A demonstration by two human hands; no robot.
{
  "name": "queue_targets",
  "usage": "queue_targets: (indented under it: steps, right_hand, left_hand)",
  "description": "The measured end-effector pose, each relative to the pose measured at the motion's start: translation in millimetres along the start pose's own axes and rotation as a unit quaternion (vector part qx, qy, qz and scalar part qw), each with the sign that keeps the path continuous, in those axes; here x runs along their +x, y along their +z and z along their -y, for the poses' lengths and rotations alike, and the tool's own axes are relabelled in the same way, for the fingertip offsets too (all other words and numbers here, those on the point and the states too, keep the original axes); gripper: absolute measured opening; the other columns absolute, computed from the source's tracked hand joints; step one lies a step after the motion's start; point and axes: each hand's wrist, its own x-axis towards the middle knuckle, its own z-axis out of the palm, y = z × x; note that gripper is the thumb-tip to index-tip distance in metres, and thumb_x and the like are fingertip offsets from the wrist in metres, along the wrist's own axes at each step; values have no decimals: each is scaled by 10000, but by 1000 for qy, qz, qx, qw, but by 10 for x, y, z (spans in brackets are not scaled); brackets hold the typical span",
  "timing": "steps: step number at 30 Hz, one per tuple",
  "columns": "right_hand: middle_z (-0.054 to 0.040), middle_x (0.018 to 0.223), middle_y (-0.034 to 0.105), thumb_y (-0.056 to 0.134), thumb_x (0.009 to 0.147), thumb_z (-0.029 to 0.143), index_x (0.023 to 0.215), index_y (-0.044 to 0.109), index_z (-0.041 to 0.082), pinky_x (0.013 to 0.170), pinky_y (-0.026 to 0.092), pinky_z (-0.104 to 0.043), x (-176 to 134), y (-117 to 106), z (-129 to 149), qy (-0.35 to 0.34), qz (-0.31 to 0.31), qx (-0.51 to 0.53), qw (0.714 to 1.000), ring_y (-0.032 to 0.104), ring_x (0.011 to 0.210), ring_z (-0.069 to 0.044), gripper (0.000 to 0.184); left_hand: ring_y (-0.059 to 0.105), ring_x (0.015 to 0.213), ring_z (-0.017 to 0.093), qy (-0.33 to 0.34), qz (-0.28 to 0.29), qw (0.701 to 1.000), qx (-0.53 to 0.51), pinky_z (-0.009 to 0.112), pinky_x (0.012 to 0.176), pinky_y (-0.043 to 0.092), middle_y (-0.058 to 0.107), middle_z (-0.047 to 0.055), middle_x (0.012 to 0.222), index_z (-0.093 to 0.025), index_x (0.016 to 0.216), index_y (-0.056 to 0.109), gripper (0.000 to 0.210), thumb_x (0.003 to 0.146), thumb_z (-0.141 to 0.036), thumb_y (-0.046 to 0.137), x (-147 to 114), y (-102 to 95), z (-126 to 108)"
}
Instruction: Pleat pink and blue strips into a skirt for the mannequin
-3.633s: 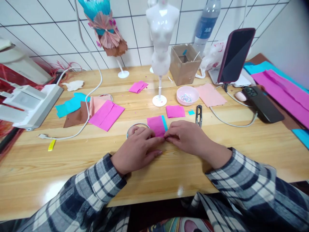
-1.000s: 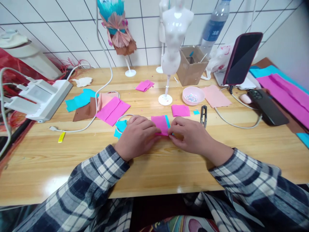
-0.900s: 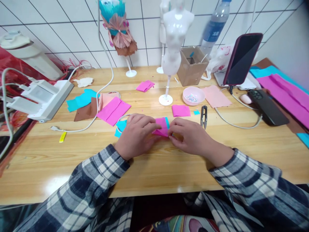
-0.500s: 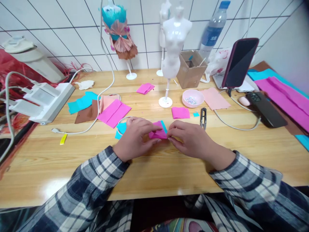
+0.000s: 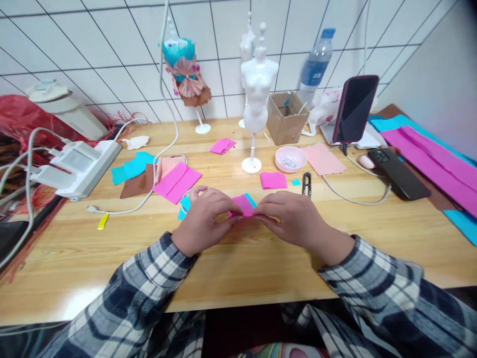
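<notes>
Between my hands is a small magenta piece of crepe paper [image 5: 244, 205] with a turquoise strip [image 5: 251, 200] along its right edge. My left hand [image 5: 204, 216] pinches its lower left part between thumb and fingers. At the lower right corner, my right hand [image 5: 288, 216] grips the paper with its fingertips. Turquoise crepe paper [image 5: 183, 208] lies partly hidden behind my left hand. Just beyond my right hand are black thread snips [image 5: 306, 184], a folded magenta piece [image 5: 273, 180] and a turquoise scrap [image 5: 295, 182].
A white mannequin [image 5: 257, 94], a pink bowl of beads [image 5: 290, 159] and a cardboard box [image 5: 286, 122] stand behind. A dressed mannequin [image 5: 188, 77] is further left. Phones [image 5: 402, 174], cables and paper sheets [image 5: 432, 164] lie right; a power strip [image 5: 89, 169] sits left.
The camera view has tilted and shifted slightly. My left fingers have come down to the paper's lower edge, and my hands hold the magenta piece in nearly the same place.
</notes>
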Motion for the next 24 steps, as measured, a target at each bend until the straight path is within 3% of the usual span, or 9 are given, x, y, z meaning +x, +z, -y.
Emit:
queue_targets:
  steps: [4,9,14,17,21,24]
  right_hand:
    - [4,916,730,597,908,240,956,741,260,718,439,-268,-1,-59,14,3,-14,12,1000,655,862,-157,153]
    - [4,937,714,613,896,233,971,748,266,661,413,-250,7,-223,74,10,-17,25,999,641,815,-137,158]
    - [2,829,722,585,920,258,958,765,271,643,401,-264,39,-548,189,44,-8,17,999,637,768,-149,185]
    - [35,763,731,651,861,240,1027,754,290,607,393,-254,92,-798,295,90,18,44,995,620,679,-128,202]
    - [58,663,702,699,786,241,789,769,282,533,383,-224,268,-952,250,164,116,141,969,587,583,-100,81]
    - [39,658,703,734,747,270,771,766,240,543,414,-218,428,-777,-35,231,202,216,927,613,612,-113,49]
  left_hand:
    - [636,907,197,1,-10,1000,5,389,876,386,734,15,912,-258,994,728,162,872,-345,668,-1,-45,-48]
    - [644,834,174,13,-37,999,22,393,871,378,736,1,841,-254,840,746,129,893,-316,646,21,-169,-143]
    - [639,825,169,29,-24,999,18,358,802,421,735,13,874,-265,964,753,165,918,-327,607,47,-344,-319]
    - [644,800,161,23,-22,999,14,344,784,439,736,2,865,-283,948,758,178,924,-337,590,74,-464,-443]
    - [676,854,197,-63,39,995,-69,352,832,493,759,9,916,-284,964,764,275,893,-481,586,170,-586,-426]
    - [677,1000,250,-191,53,971,-136,377,915,515,758,38,1056,-266,1120,734,478,862,-620,542,289,-559,-182]
